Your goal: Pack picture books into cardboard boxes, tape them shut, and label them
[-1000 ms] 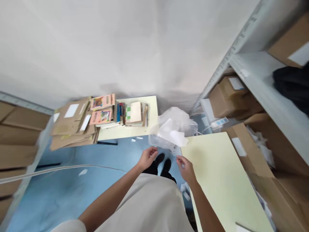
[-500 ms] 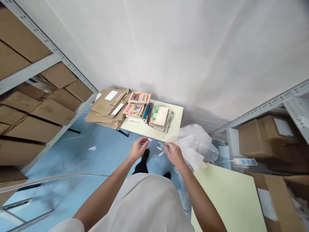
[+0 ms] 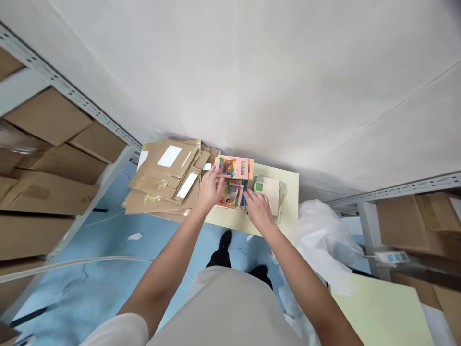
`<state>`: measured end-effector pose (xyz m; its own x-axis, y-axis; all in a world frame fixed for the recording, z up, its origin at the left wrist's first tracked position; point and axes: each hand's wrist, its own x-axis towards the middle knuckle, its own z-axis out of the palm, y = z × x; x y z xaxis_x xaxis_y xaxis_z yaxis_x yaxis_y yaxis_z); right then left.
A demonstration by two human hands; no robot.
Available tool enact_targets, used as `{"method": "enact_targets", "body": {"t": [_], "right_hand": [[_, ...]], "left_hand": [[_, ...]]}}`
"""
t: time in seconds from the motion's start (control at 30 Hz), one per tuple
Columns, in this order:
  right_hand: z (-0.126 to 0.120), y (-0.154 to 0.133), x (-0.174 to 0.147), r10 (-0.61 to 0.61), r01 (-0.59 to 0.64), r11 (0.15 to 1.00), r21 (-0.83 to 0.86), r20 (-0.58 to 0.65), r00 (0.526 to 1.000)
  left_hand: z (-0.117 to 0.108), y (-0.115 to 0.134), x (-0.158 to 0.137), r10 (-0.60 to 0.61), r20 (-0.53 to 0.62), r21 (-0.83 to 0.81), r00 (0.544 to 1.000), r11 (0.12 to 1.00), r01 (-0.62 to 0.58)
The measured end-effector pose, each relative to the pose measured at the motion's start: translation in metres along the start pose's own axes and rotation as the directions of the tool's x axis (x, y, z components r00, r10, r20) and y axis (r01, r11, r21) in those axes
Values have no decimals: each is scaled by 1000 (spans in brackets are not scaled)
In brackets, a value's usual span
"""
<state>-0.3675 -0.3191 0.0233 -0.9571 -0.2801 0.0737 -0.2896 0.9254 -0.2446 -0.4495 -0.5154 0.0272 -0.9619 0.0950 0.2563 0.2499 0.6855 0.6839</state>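
My left hand [image 3: 211, 191] is at the left edge of the pink picture-covered books, its fingers apart and touching the upper pink book [image 3: 234, 166]. The lower pink book [image 3: 230, 196] lies just right of that hand. On the other side of the pile my right hand [image 3: 258, 207] reaches in with fingers stretched out, near a blue book spine [image 3: 245, 185]; its fingertips are partly hidden against the books. Beside it sits a second pile, topped by a cream and green book [image 3: 271, 190]. Both piles rest on a pale yellow table [image 3: 291, 190].
Flattened cardboard boxes [image 3: 162, 168] are stacked at the table's left end. White plastic wrap [image 3: 320, 230] bulges off its right side, by another yellow tabletop [image 3: 385, 307]. Shelves with cardboard boxes [image 3: 50, 192] stand on both sides. A power strip [image 3: 392, 257] hangs at right.
Both hands have moved forward from above the floor to the pink books. The clear plastic scrap at my right hand is no longer in it. The view has shifted left.
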Motion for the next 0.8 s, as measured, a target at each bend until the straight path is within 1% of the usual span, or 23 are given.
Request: {"method": "enact_targets", "body": {"t": [0.13,0.23,0.3,0.33,0.43,0.53,0.6,0.67,0.7,0.73,0.8], "right_hand": [[11,-6,57,-32,33,999,33,-7,999],[19,-10,88,6,-6,999,39,-1,1000],[24,-13,100,49,-49,999,22,1,999],[26,-15,103,66,-66,998,11,0,998],[29,-21,103,94,-94,995,-19,-11,996],[30,-27,91,73,-74,997,-38,-24,997],[30,-28,81,51,-53,997,-55,-26,998],[30,-25,71,38,-40,997,-72,-28,999],[30,-23,67,33,-35,997,-74,-29,999],[30,-21,63,26,-28,997,-68,-31,999],[32,-15,56,14,-16,999,-30,-43,999]], "left_hand": [[7,-31,61,53,120,41,991,997,-59],[16,-44,87,61,256,67,965,995,-80],[19,-46,93,70,315,80,946,992,-101],[19,-46,92,71,318,90,945,990,-105],[15,-45,82,44,265,135,963,987,-82],[8,-48,65,9,205,139,979,990,-39],[4,-53,53,-39,181,62,983,998,28],[1,-57,43,-140,213,-88,967,983,162],[0,-59,39,-199,262,-185,944,950,252],[-2,-59,34,-252,330,-279,910,895,349],[-5,-56,25,-310,486,-424,817,734,530]]}}
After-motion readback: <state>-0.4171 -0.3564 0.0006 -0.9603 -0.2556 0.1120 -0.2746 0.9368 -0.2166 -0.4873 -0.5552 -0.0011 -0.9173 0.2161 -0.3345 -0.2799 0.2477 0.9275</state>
